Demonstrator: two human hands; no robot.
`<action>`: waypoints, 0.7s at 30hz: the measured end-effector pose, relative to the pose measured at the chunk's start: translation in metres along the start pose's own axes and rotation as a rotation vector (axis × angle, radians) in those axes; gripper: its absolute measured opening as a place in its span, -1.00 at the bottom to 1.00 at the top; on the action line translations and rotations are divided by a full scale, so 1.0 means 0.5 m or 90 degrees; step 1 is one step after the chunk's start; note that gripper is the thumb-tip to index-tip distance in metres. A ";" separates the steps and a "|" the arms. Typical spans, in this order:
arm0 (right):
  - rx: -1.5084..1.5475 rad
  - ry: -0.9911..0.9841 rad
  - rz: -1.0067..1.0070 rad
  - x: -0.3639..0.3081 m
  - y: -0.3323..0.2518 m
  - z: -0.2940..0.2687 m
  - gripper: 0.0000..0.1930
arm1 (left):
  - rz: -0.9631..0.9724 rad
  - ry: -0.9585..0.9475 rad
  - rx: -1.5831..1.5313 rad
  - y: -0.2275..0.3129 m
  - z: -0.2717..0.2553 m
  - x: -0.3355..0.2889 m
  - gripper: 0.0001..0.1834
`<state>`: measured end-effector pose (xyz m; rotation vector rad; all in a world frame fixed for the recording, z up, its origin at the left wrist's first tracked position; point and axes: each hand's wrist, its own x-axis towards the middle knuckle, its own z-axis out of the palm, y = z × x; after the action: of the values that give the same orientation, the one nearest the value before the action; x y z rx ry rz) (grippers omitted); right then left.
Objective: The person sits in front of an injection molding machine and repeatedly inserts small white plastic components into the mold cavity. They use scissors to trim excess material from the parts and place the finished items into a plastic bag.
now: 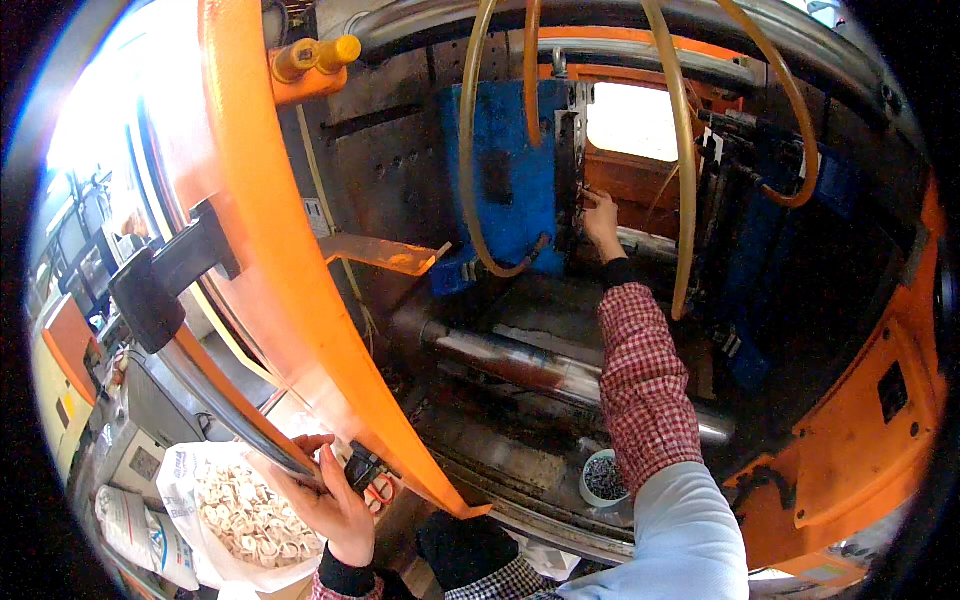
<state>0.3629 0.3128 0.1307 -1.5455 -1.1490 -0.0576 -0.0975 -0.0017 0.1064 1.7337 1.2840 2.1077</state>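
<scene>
My left hand is wrapped round the lower end of the metal door handle, which is fixed to the orange machine door by a black bracket. Stretched deep into the machine, my right hand is at the inner face of the blue mould half. Its fingers are bent and drawn together at that face. Whatever they hold or touch there is too small to make out. Across a gap on the right stands the other mould half, dark and blue.
Yellowish hoses hang in front of the mould. Thick metal bars cross above and below my right arm. A small tub of dark pieces stands by the sill. A bag of pale parts sits beside my left hand.
</scene>
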 end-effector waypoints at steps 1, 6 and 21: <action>-0.031 0.000 0.000 -0.005 0.016 0.009 -0.57 | 0.006 0.004 -0.003 0.003 0.001 0.001 -0.70; -0.030 -0.011 -0.012 -0.009 0.092 0.025 -0.56 | 0.019 0.012 -0.031 0.003 0.013 0.002 -0.71; 0.478 -0.042 -0.055 -0.583 -0.401 -0.268 -0.77 | -0.282 -0.153 -0.214 0.015 -0.045 0.028 -0.87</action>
<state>0.1470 0.0024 0.1509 -0.8344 -1.1127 0.3357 -0.1184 -0.0099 0.1222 1.3606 1.0529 1.6892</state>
